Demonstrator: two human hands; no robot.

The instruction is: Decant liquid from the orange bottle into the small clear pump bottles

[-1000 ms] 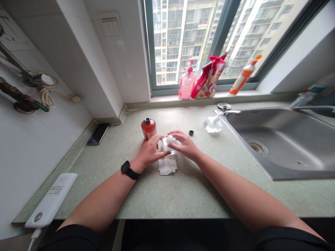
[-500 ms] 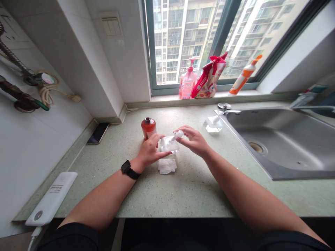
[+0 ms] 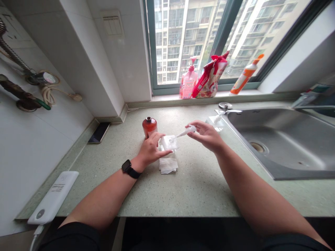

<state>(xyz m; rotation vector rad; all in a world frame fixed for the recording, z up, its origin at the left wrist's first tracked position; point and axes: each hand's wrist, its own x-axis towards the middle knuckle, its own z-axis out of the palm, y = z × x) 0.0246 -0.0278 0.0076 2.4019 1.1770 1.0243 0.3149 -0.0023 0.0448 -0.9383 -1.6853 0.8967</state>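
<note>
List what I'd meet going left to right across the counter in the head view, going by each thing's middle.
White power bank, phone, smartwatch, left hand, clear container, white tapered piece, right hand, sink.

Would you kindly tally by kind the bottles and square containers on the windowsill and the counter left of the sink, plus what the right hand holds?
Amber bottle: 1
Clear square containers, one at the left hand, one by the sink: 2
Pink pump bottle: 1
Orange-white bottle: 1
White stemmed top in the right hand: 1
Total: 6
</note>
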